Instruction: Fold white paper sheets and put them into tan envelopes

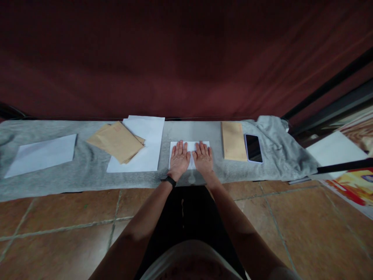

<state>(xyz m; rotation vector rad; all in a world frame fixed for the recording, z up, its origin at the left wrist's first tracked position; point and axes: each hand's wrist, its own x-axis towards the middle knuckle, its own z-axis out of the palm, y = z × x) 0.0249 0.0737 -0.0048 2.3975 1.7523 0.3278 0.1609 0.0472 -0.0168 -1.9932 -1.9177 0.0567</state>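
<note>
While your left hand and right hand lie flat, fingers spread, on the white paper, hiding its middle, brown envelope and phone rightward, envelope stack leftward.

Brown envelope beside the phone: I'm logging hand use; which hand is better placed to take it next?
Probably right: the right hand lies flat on the folded white paper on the side nearer the brown envelope; the left hand would have to cross it.

small white folded paper, flat on grey cloth, centre, partly covered by palms
</note>
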